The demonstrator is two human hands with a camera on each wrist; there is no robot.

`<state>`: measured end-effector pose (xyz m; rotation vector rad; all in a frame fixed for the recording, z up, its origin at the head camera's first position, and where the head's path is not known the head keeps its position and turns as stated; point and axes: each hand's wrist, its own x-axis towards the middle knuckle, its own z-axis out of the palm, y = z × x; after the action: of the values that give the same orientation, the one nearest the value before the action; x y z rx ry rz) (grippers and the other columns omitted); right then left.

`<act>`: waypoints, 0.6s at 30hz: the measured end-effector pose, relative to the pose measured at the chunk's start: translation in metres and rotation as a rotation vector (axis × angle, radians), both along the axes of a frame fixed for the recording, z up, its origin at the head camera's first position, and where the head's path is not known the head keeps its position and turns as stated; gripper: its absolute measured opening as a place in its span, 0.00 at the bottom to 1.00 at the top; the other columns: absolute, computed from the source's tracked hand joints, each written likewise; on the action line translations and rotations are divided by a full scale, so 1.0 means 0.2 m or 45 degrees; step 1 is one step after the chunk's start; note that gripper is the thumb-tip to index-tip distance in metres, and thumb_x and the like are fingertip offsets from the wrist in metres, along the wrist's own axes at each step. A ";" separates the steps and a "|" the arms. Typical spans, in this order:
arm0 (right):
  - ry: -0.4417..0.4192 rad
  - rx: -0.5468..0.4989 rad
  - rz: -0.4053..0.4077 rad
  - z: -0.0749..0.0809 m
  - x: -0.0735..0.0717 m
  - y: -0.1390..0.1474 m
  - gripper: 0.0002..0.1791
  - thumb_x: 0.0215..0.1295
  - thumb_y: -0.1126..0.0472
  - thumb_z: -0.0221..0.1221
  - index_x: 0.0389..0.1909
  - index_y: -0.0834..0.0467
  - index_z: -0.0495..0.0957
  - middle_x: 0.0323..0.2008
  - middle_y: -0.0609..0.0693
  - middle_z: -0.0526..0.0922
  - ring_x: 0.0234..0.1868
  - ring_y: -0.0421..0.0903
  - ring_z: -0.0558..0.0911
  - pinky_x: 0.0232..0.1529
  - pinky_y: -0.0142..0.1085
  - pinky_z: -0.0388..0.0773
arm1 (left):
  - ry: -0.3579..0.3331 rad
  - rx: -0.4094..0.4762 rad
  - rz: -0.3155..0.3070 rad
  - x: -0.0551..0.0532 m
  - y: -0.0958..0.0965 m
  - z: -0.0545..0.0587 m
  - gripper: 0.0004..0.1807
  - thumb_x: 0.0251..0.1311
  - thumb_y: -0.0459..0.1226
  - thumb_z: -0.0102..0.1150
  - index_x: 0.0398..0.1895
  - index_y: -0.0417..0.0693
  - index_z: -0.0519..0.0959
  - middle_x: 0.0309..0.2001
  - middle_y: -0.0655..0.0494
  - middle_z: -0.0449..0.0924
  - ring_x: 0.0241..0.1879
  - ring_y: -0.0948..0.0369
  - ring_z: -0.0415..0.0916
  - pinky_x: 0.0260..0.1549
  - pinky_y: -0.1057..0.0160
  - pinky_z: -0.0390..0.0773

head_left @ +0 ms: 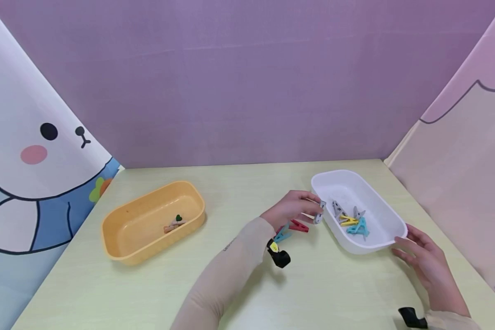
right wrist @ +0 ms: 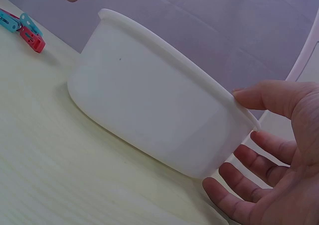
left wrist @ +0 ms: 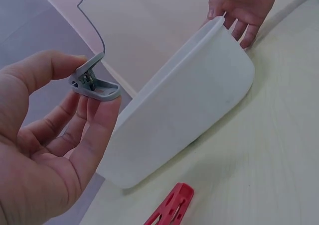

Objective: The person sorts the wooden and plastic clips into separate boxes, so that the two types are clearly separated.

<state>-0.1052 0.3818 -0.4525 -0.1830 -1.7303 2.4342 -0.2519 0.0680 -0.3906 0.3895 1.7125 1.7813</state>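
Note:
My left hand [head_left: 294, 208] pinches a grey clothespin [left wrist: 94, 80] between thumb and fingers, beside the left rim of the white basin [head_left: 381, 197]. In the left wrist view the clothespin's handles are squeezed partly together. At the basin's near right corner, my right hand [head_left: 426, 261] grips the rim, thumb on top and fingers against the outer wall. Inside the basin lie grey clothespins [head_left: 338, 209], a yellow clothespin [head_left: 348, 221] and a light blue clothespin [head_left: 359, 227]. On the table, a red clothespin [head_left: 299, 226] and a blue clothespin [head_left: 282, 233] lie below my left hand, the blue one partly hidden by the wrist.
To the left stands a yellow basin [head_left: 123, 220] holding a few small clothespins [head_left: 174, 225], one with a dark green heart. A purple backdrop [head_left: 247, 91] rises behind the table's far edge, and printed cloth panels flank both sides.

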 end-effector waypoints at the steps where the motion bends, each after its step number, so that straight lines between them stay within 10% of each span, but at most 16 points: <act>1: 0.001 0.002 0.002 0.00 0.00 0.00 0.22 0.68 0.77 0.54 0.48 0.46 0.81 0.44 0.42 0.81 0.41 0.39 0.83 0.39 0.35 0.86 | 0.000 0.006 0.006 0.00 0.01 0.00 0.09 0.60 0.29 0.66 0.43 0.40 0.82 0.38 0.53 0.85 0.34 0.58 0.82 0.37 0.55 0.87; 18: 0.015 -0.003 0.019 0.00 0.00 0.00 0.22 0.69 0.77 0.53 0.49 0.47 0.81 0.44 0.42 0.82 0.41 0.39 0.84 0.39 0.35 0.86 | -0.049 0.098 0.005 0.04 0.14 -0.03 0.17 0.60 0.27 0.65 0.51 0.30 0.80 0.36 0.54 0.85 0.33 0.60 0.81 0.36 0.57 0.87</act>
<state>-0.1051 0.3820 -0.4517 -0.1567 -1.7301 2.4428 -0.2440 0.0960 -0.3960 0.3826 1.6232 1.8494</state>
